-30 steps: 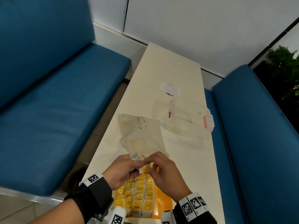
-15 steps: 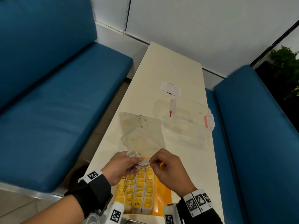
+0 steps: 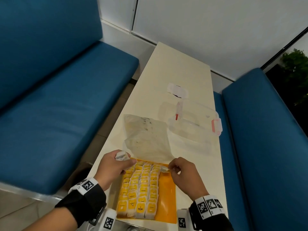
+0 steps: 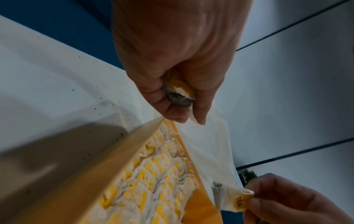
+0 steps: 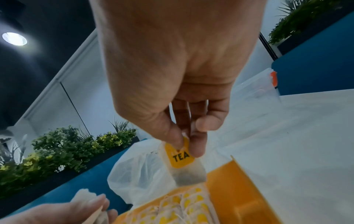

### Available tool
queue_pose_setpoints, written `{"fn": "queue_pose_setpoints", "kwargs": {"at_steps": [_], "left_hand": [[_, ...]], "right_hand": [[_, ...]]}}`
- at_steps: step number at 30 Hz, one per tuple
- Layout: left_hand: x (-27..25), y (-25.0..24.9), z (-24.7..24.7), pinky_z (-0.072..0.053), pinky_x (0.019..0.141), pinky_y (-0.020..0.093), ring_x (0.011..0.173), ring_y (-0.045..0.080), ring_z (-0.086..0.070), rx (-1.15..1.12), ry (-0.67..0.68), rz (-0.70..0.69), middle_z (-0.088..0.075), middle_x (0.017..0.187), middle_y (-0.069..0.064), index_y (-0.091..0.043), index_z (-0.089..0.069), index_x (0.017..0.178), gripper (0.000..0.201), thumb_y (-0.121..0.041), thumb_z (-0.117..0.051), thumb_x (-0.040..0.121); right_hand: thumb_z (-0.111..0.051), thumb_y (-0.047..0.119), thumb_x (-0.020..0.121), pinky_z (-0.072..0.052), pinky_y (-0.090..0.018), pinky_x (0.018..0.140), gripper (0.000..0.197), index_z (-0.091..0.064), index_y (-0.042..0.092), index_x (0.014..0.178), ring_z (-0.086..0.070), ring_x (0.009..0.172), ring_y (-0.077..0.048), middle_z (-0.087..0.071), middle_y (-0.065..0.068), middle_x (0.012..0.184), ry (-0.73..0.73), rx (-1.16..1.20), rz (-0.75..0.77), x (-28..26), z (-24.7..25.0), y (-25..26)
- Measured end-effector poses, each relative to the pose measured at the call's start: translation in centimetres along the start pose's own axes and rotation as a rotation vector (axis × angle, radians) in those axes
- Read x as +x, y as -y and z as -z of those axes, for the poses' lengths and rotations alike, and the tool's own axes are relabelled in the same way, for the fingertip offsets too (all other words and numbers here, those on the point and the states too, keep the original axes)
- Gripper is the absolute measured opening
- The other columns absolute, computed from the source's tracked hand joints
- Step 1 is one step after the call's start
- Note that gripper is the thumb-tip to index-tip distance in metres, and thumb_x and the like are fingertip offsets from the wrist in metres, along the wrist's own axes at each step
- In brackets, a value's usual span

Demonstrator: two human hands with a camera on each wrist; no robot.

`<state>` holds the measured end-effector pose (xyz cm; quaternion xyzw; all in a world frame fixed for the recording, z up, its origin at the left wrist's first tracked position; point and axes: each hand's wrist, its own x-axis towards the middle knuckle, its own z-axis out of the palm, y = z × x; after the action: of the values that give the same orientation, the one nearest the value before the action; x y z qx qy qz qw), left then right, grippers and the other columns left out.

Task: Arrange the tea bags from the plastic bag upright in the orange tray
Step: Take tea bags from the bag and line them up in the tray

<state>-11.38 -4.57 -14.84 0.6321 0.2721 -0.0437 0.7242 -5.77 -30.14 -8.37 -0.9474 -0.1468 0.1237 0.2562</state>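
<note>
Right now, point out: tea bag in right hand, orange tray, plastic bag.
tea bag (image 5: pixel 180 157): right wrist view, on its yellow TEA tag.
orange tray (image 3: pixel 167 197): head view, on its bare floor right of the rows.
plastic bag (image 3: pixel 146 137): head view, on its middle.

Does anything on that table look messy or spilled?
Yes: small dark specks, perhaps loose tea, are scattered on the white table beside the orange tray and near the left hand. The tea bags stand in neat rows.
</note>
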Motion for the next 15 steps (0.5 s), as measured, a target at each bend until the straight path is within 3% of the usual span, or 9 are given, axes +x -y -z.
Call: {"fn": "queue_pose_setpoints", "kwargs": {"at_steps": [4,7,11,15], "left_hand": [[-0.1,0.5,0.0,-0.061,0.063,0.038,0.073,0.022,-0.071,0.126,-0.109,-0.104,-0.074,0.077,0.0,-0.022,-0.073,0.084,0.027,-0.026,-0.094,0.067],[-0.1,0.9,0.1,-0.056,0.067,0.028,0.079,0.012,-0.069,0.26,-0.154,-0.166,-0.073,0.081,-0.006,-0.026,-0.072,0.087,0.028,-0.026,-0.093,0.068],[0.3,2.0,0.5,-0.047,0.067,0.015,0.085,0.005,-0.067,0.376,-0.103,-0.143,-0.073,0.09,-0.012,-0.024,-0.075,0.097,0.028,-0.018,-0.089,0.074],[0.9,2.6,1.0,-0.051,0.072,0.017,0.086,0.003,-0.069,0.401,-0.069,-0.151,-0.075,0.09,-0.012,-0.024,-0.078,0.099,0.027,-0.017,-0.087,0.075]], "right_hand": [[-0.058,0.003,0.087,-0.043,-0.01,0.066,0.025,-0.067,0.025,0.081,-0.058,0.077,-0.004,-0.061,0.008,0.088,0.033,-0.077,-0.034,0.2,-0.9,-1.4],[-0.056,0.007,0.092,-0.044,-0.013,0.068,0.02,-0.071,0.02,0.091,-0.059,0.081,-0.007,-0.065,0.006,0.093,0.043,-0.128,-0.059,0.4,-1.5,-2.1],[-0.053,0.01,0.093,-0.05,-0.025,0.073,0.018,-0.068,0.018,0.094,-0.061,0.085,-0.014,-0.067,0.001,0.097,0.056,-0.192,-0.097,0.5,-1.9,-2.5],[-0.052,0.016,0.093,-0.051,-0.028,0.073,0.015,-0.066,0.021,0.094,-0.06,0.085,-0.014,-0.066,0.004,0.097,0.076,-0.282,-0.095,0.5,-2.3,-2.3]]}}
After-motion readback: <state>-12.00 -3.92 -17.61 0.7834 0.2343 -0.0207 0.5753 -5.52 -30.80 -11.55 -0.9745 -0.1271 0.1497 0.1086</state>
